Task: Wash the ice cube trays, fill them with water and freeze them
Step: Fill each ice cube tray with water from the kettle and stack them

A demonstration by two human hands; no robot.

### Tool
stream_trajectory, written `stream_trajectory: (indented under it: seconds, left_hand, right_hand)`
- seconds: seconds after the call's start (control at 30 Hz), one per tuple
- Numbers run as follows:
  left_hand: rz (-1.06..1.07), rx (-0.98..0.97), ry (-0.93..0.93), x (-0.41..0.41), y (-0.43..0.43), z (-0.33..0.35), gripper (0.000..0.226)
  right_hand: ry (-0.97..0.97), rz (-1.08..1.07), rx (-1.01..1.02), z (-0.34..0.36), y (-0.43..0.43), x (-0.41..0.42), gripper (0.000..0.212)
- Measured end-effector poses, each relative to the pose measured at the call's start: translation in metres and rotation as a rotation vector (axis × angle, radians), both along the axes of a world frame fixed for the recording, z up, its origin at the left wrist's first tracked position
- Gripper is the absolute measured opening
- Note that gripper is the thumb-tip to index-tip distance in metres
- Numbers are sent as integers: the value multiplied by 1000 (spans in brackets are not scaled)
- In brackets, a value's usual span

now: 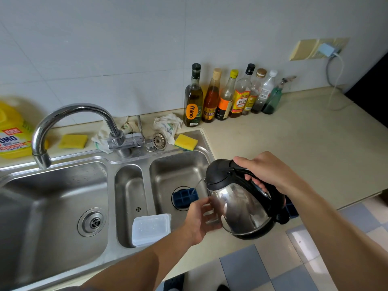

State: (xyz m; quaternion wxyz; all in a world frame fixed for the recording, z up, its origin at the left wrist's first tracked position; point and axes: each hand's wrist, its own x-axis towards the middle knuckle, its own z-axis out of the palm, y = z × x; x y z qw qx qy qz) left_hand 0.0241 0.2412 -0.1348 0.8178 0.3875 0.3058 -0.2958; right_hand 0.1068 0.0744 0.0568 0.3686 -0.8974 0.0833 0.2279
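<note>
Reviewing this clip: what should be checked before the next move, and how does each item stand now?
1. Right hand grips the kettle handle: ok.
2. Water lands in the tray: ok.
3. Tray sits level in the sink: cannot tell.
4. Left hand steadies something: cannot tell.
5. Tray cells full: cannot tell.
6. Tap not running: ok.
</note>
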Motion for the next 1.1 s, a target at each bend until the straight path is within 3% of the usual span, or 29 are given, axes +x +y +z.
stream_trajectory:
  seconds: [1.1]
  left_hand:
    - [59,-32,19,-1,15,-8,39]
  right_hand:
    - [13,28,-22,-4,22,8,59]
